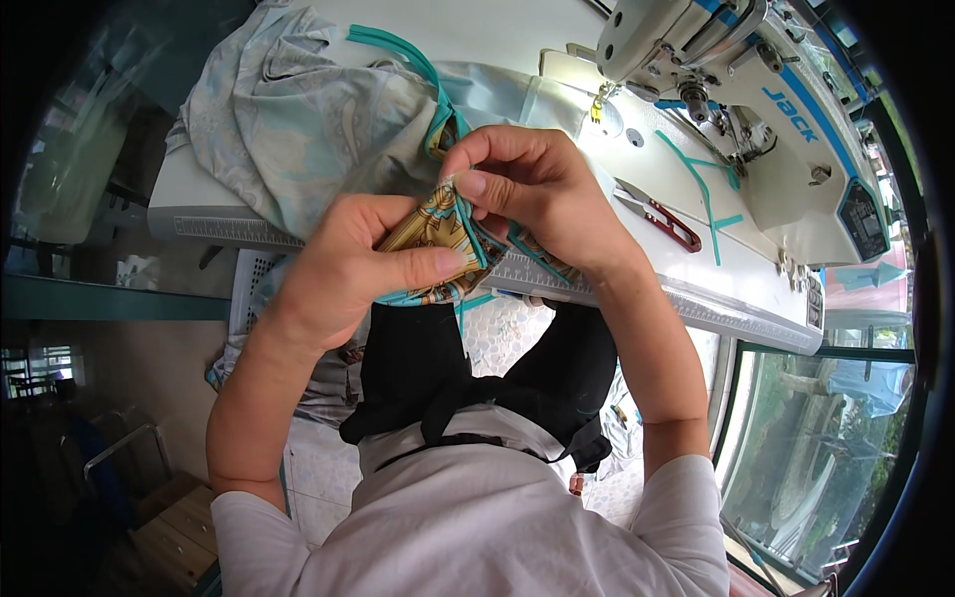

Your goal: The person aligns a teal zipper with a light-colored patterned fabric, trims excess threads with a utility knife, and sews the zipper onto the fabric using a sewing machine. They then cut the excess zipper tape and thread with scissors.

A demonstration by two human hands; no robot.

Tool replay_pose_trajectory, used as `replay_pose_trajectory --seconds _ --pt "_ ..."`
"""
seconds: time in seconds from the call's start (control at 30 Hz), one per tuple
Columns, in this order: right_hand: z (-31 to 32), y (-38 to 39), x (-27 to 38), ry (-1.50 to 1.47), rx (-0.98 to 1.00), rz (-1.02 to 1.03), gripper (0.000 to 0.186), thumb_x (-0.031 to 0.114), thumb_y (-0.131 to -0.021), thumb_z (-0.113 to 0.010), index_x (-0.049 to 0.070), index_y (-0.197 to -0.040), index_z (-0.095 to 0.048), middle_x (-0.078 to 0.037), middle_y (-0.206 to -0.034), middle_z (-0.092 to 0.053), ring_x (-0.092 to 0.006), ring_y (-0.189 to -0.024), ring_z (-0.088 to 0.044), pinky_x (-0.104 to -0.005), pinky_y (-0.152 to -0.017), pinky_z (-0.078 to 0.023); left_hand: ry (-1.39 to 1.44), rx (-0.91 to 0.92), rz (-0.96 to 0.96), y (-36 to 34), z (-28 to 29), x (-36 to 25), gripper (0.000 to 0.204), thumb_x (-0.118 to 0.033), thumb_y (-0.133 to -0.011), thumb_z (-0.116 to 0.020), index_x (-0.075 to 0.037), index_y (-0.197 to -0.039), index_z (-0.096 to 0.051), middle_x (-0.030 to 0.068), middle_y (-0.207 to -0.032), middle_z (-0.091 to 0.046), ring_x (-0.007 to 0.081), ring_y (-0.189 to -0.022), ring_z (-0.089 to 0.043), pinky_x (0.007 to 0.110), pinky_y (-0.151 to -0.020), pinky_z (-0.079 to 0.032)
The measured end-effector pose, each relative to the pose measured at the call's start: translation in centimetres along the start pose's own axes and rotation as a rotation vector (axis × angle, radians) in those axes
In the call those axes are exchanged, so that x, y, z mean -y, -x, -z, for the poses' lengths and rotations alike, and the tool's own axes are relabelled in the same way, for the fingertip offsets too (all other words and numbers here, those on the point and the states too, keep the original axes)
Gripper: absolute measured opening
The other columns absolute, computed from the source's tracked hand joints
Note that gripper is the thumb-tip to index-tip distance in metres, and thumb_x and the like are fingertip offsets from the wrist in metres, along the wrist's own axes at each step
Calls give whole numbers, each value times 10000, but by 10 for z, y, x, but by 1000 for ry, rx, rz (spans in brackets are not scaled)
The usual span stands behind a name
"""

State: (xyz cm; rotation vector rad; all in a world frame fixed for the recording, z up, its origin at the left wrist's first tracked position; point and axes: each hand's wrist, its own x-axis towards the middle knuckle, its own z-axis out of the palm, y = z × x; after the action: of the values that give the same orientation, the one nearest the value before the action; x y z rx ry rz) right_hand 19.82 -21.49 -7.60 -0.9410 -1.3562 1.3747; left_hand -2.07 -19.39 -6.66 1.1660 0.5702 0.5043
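Both hands hold a patterned gold-and-teal fabric piece [430, 239] with teal edging, just above the front edge of the sewing table. My left hand [343, 259] is closed on it, thumb lying across the printed face. With thumb and forefinger, my right hand [532, 189] pinches the fabric's upper corner. A teal-bound strip [418, 68] runs from behind the hands up over a pale paisley cloth [298, 129], which lies bunched on the table to the left. The right hand's lower fingers are partly hidden behind the fabric.
A white sewing machine [736, 109] stands at the right. Red-handled thread snips [662, 214] and teal binding scraps [701, 184] lie before it. A ruler strip [696, 303] follows the table's front edge. A white basket [249, 284] sits below the table at the left.
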Motion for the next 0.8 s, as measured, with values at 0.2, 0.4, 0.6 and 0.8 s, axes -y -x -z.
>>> replay_pose_trajectory --seconds 0.2,0.4,0.6,0.8 --pt "-2 -1 -1 4 -27 -36 117 132 -1001 -676 21 -1029 -704 21 -837 -642 -52 -701 -550 -210 -586 -444 -101 -35 21 -1 -8 0 304 -56 -852 -800 43 -1117 -688 63 -1000 -738 108 -863 -690 236 -762 -557" --pt "-5 -2 -1 5 -145 -37 111 122 -1004 -672 17 -1013 -706 43 -751 -600 -28 -642 -504 -206 -548 -411 -508 -232 -128 5 -8 -8 164 11 -859 -740 25 -1003 -663 9 -917 -685 60 -797 -593 218 -705 -486" --pt "-9 9 2 58 -242 9 121 107 -1001 -681 -10 -1035 -678 34 -824 -623 -36 -670 -529 -208 -582 -442 -708 -425 -567 0 4 -11 173 115 -819 -684 24 -938 -598 86 -1047 -667 84 -904 -586 233 -806 -489" --pt "-24 20 8 379 -329 272 48 12 -949 -711 -21 -967 -680 -27 -852 -669 -51 -722 -610 -227 -616 -500 -654 -584 -739 -7 -2 5 319 209 -786 -609 32 -1048 -563 134 -1076 -683 118 -944 -650 254 -852 -524"
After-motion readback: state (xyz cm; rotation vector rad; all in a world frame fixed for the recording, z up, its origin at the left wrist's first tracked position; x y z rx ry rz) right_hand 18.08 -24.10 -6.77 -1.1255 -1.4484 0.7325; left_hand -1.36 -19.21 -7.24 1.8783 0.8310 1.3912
